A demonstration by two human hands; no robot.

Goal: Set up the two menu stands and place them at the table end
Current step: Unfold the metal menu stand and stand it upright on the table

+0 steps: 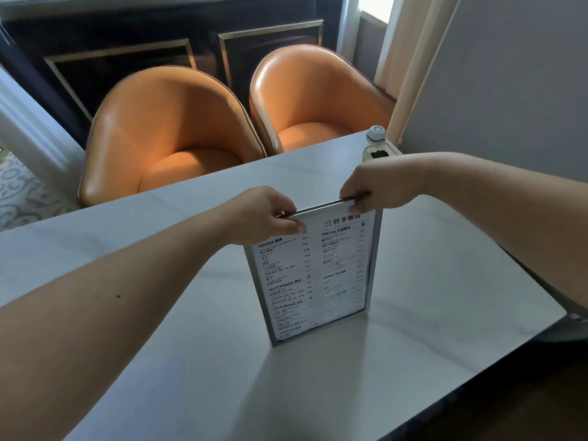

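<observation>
Head cam shows a framed menu stand (pixel 313 275) standing upright on the pale tabletop (pixel 445 297), roughly mid-table, with its printed face (coffee, fruit drinks, green tea and so on) turned toward the wearer. Both hands are on the stand's top edge: the left hand (pixel 261 214) pinches the top left corner, thumb on the printed side and fingers curled over the back, and the right hand (pixel 372 186) pinches the top right corner the same way. So both are closed on the frame, not spread. The stand's long axis runs straight up from the tabletop, its bottom edge seems to be resting on the surface, and it looks tilted slightly to the wearer's left, though that could just be the wide lens. Only one stand is clearly visible; a thin dark edge runs along the top between the hands, but I can't tell if that's a second panel behind it. Beyond the stand to its right, at the table's far corner by the wall, sit a small white call button (pixel 376 133) and a clear holder (pixel 378 153). Two orange tub chairs (pixel 168 135) sit across the table beyond the stand. My guess is the next carry heads toward that corner, so the right hand is the nearer one.
</observation>
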